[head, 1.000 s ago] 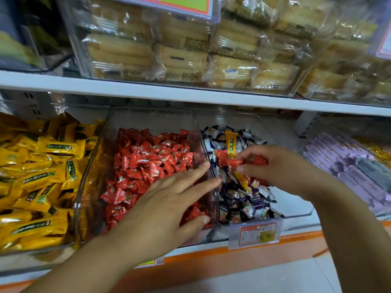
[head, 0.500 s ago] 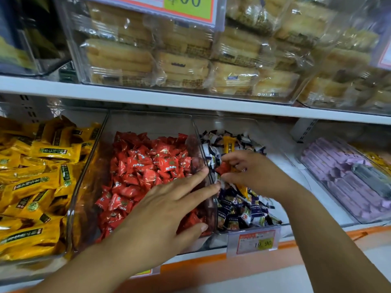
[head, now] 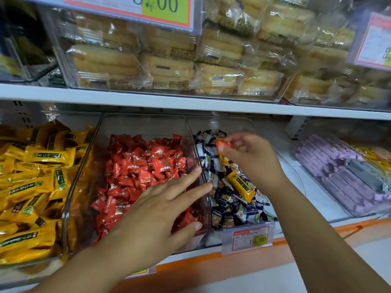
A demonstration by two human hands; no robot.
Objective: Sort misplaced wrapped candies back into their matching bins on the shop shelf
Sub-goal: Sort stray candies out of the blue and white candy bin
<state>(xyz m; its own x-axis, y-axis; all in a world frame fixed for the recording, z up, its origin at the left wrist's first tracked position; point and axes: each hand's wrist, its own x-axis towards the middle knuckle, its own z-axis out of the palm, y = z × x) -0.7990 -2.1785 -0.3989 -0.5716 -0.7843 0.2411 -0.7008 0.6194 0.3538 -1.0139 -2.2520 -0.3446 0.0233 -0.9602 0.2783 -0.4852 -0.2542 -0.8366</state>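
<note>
Red candy: one red candy (head: 223, 144), pinched in the right hand (head: 251, 157) above the far end of the blue bin (head: 222, 123). It sticks out left from the fingertips. It is blurred, so I cannot tell its long axis for sure.
Right hand: fingers curled, gripping the candy.
Left hand: the left hand (head: 160, 208) is flat with straight, spread fingers over the red bin (head: 143, 127), fingertips at the clear wall it shares with the blue bin.
Red bin: clear hard plastic, heaped with shiny, crinkled red pillow-shaped wraps.
Blue bin: dark blue and white wraps. One yellow bar (head: 240, 185) lies on top, long axis running far-left to near-right.
Yellow bin: the yellow bin (head: 65, 218) on the left is full of glossy oblong bars.
Count: three clear bins side by side, two hands.
Right: purple packs (head: 338, 182) in a clear tray.
Near: price tag (head: 250, 237) on the blue bin's front.
Above: cakes (head: 169, 66) in clear film.
</note>
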